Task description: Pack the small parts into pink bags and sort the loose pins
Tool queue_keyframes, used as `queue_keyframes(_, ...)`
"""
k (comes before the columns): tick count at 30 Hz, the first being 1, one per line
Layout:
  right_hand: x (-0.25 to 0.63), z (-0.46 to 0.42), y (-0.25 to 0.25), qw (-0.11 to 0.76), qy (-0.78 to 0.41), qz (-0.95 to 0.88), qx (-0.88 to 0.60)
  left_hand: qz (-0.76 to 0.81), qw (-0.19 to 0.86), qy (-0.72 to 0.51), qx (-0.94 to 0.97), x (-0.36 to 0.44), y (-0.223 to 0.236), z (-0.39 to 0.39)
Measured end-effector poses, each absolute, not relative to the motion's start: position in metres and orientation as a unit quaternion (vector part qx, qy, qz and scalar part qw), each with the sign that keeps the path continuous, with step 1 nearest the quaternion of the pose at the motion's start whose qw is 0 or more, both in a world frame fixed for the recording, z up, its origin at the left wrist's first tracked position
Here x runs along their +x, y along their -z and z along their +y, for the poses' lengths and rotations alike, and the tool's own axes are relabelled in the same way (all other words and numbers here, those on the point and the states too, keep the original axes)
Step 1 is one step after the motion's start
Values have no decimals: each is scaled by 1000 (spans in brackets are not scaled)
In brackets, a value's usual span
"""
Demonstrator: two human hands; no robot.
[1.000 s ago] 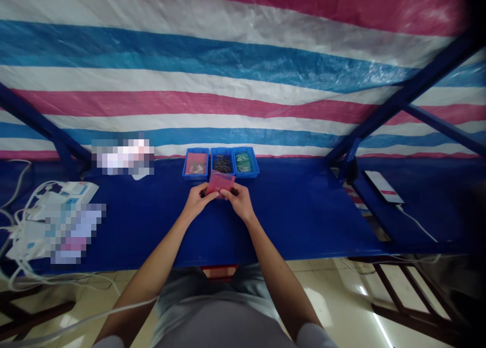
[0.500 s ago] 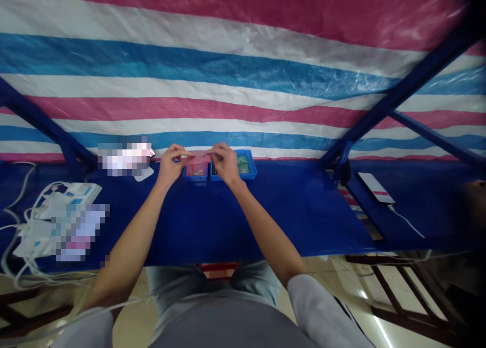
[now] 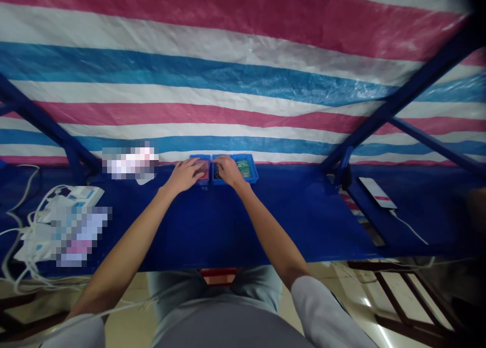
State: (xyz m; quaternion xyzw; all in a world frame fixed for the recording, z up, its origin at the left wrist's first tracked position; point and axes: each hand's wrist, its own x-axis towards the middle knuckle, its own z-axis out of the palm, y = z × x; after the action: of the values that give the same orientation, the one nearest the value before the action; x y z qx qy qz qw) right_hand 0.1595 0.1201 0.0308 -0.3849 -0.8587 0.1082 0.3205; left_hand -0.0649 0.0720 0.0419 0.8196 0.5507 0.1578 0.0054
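My left hand lies palm down with its fingers spread over the left blue bin. Pink plastic bags show in that bin beside my fingertips. My right hand is bent over the middle blue bin, its fingers pointing down and left. Small dark pieces show beside these fingers, too small to name. My right fingertips are partly hidden, so a grip cannot be made out. Green packets fill the right-hand blue bin.
Power strips with tangled white cables lie at the left of the blue table. A phone on a charging cable is at the right. Striped sheeting hangs behind, between blue frame bars.
My hands have let go of the pink bag held between them. My left hand has flattened over the left bin; my right hand has lowered to the middle bin.
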Motion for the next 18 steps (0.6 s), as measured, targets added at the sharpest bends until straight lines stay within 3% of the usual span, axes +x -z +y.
queue_keyframes(4, 189, 89, -31, 284, -119, -866, -395, 553, 18, -70, 830, -69, -40, 83)
queue_keyframes(9, 201, 58, -25, 200, -61, -891, -402, 552, 13, -47, 832, -73, -38, 93)
queue_keyframes(14, 191, 55, -20, 200, 2, -891, -409, 556, -7, -61, 829, -64, -36, 80)
queue_keyframes(18, 189, 53, -14, 217, 25, -883, -416, 574, 37, -22, 818, -58, -31, 77)
